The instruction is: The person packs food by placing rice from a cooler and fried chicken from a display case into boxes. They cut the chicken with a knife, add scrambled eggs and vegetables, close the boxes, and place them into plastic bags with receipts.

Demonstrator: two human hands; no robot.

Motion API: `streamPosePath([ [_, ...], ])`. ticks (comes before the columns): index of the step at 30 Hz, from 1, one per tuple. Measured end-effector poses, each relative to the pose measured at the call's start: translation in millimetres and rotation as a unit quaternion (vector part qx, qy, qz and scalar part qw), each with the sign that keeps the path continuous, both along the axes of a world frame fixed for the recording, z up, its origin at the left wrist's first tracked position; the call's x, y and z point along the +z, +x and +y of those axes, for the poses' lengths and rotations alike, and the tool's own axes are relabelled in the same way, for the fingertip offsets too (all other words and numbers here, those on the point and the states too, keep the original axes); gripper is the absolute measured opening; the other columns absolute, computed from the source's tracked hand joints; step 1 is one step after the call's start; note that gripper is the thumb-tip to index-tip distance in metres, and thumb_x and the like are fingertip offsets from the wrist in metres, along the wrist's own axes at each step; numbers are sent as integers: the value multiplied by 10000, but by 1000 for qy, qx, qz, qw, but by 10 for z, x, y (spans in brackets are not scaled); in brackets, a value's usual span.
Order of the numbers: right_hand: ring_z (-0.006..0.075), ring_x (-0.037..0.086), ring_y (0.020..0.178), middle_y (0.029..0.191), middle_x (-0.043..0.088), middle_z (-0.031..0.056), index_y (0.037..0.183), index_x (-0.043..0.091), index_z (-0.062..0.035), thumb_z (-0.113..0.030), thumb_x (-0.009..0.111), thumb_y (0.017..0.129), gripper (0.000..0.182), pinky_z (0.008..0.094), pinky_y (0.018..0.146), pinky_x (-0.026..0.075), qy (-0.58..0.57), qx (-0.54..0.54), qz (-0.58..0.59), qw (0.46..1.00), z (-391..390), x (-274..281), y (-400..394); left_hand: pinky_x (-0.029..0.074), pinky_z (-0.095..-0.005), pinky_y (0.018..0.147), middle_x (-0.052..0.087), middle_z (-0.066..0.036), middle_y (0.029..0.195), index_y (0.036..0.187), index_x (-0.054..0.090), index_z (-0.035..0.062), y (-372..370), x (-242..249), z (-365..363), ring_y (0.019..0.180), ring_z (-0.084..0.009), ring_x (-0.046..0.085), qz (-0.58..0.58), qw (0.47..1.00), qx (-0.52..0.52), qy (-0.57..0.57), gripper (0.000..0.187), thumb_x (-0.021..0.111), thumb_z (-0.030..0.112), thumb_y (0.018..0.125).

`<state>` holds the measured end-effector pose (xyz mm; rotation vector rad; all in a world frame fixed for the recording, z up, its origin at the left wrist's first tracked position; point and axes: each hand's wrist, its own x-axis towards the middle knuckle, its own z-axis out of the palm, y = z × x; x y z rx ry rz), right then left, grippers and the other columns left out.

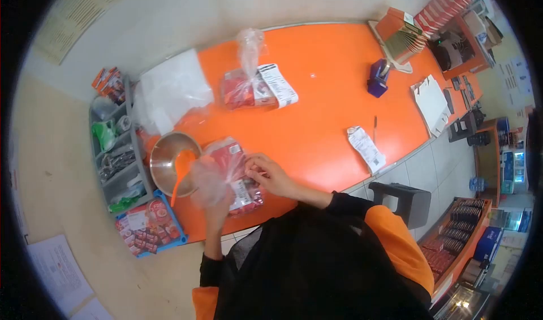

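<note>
A clear plastic bag with red packs inside lies at the near left edge of the orange table. My left hand is at the bag's gathered top, its fingers hidden behind the plastic. At the bag's right side is my right hand, its fingers curled together close to the plastic; what they pinch, if anything, is too small to make out. Left of the bag stands a metal bowl with an orange spoon in it. Another tied bag of red packs lies farther back, with a printed paper on it.
A grey organizer and a blue-edged tray line the left side. White plastic sheets lie behind the bowl. On the right are a receipt, a purple tape dispenser, papers and a dark chair.
</note>
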<state>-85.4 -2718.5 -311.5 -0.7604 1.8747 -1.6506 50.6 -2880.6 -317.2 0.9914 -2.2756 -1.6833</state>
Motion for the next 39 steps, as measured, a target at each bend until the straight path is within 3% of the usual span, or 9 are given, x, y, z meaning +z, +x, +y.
streamPosePath([
  [6,132,555,731,921,544,60,1065,527,-58,-187,549,845,256,233,564,438,52,-426,34,903,2237,-122,-1734,397,-398,844,492,-125,1019,1122,445,-28,-741,649,1125,934,-256,498,338,823,229,-395,547,621,331,748],
  [9,120,532,665,880,555,64,1059,542,-49,-225,562,849,275,248,557,430,63,-502,81,859,3076,-565,-2626,409,-333,795,490,-113,988,1048,518,-10,-1572,662,2054,835,-238,508,332,864,-104,-364,354,595,171,753],
  [14,94,490,629,734,562,25,880,617,-29,-236,593,834,213,245,563,394,104,-409,152,894,3394,-1242,-3442,410,-216,495,531,-54,892,1070,575,53,-3656,-622,3458,571,-100,514,138,946,-264,131,265,459,80,834],
  [18,71,500,650,668,539,-17,779,584,-73,-276,581,834,210,221,482,351,-8,-458,-94,884,3275,-978,-3335,316,-175,391,585,-58,895,1045,590,36,-4328,-859,3760,484,-72,454,0,890,-197,411,297,390,106,837],
  [24,114,521,809,1009,413,64,807,574,-32,-171,571,844,144,198,431,451,-19,-414,-83,906,3488,-571,-2219,242,-157,353,600,-61,906,942,616,16,-4406,-806,3827,419,-54,354,5,871,-170,460,260,438,161,822],
  [27,124,541,778,1027,418,71,794,569,-29,-167,582,837,146,185,422,463,-21,-398,-115,910,3624,-648,-1904,251,-162,356,616,-42,806,866,640,25,-4399,-736,3857,428,-42,380,14,888,-157,433,193,547,170,781],
  [31,127,578,797,1009,472,37,850,556,-75,-195,567,849,120,232,489,468,37,-334,-90,938,3779,-882,-1985,358,-255,409,621,-60,700,760,652,8,-4483,-839,3972,463,-108,477,85,967,-203,129,136,648,135,711],
  [36,133,549,727,900,500,68,798,567,-13,-172,598,830,165,240,577,456,102,-301,-6,948,3954,-1105,-2333,451,-400,577,572,-117,719,732,599,28,-4536,-1036,3949,663,-301,579,128,919,-183,-326,44,593,68,717],
  [39,131,529,698,841,509,67,771,563,-9,-182,619,813,186,241,568,439,101,-260,24,960,4007,-1063,-2534,426,-395,682,519,-121,843,816,519,33,-4262,-670,3837,811,-297,540,184,939,-97,-275,68,544,56,758],
])
